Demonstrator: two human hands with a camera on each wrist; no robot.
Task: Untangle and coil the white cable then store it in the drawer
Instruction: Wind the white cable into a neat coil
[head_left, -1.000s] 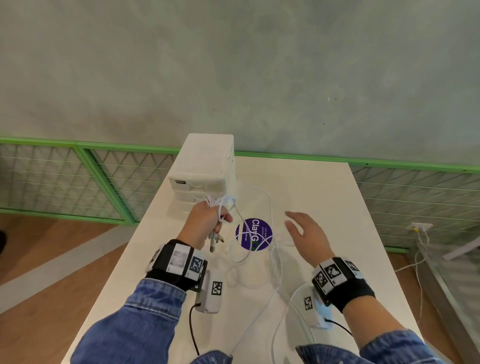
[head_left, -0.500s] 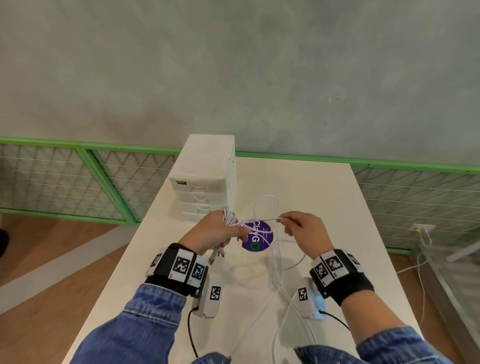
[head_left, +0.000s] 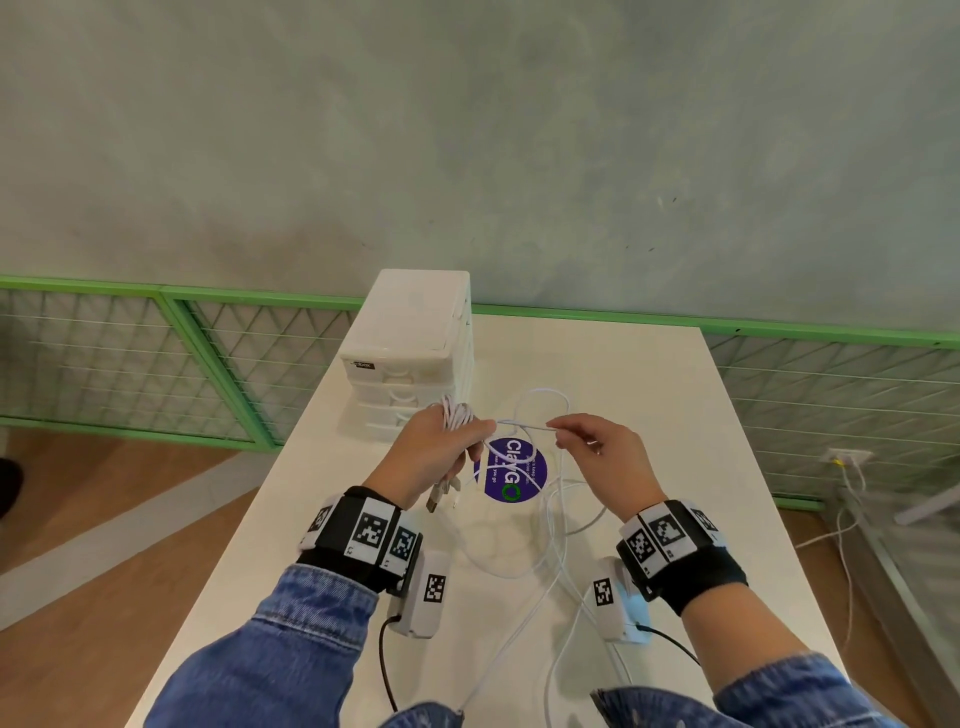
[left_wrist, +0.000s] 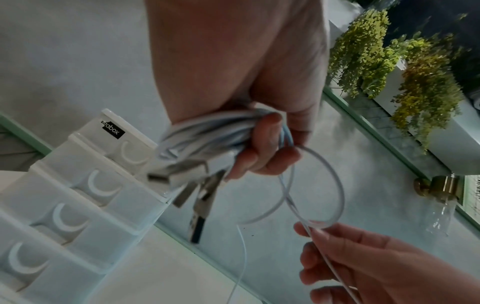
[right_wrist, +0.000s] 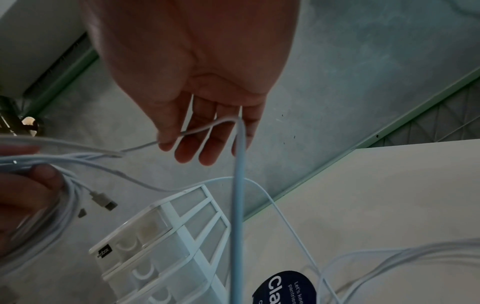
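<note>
My left hand (head_left: 464, 432) grips a bundle of coiled white cable (head_left: 456, 415) just in front of the white drawer unit (head_left: 415, 353), whose drawers are all shut. Several plugs (head_left: 441, 493) hang below that fist. My right hand (head_left: 562, 430) pinches a strand that runs taut to the left hand. A loop (head_left: 543, 400) rises behind the strand. In the left wrist view the fingers (left_wrist: 259, 148) curl round the bundle (left_wrist: 202, 133) and the plugs (left_wrist: 179, 174). The right wrist view has the strand (right_wrist: 239, 185) passing over the fingers (right_wrist: 205, 139).
More white cable (head_left: 550, 535) lies loose on the white table (head_left: 649, 405), over a round purple sticker (head_left: 514, 470), and trails off the near edge. A green mesh fence (head_left: 208, 353) runs behind and to the left. A wall socket with cords (head_left: 847, 457) is at the right.
The right hand, open over the table a second ago, moved left and pinched a strand beside the left hand. The left hand swung slightly right with its bundle. Little has changed over the last half second.
</note>
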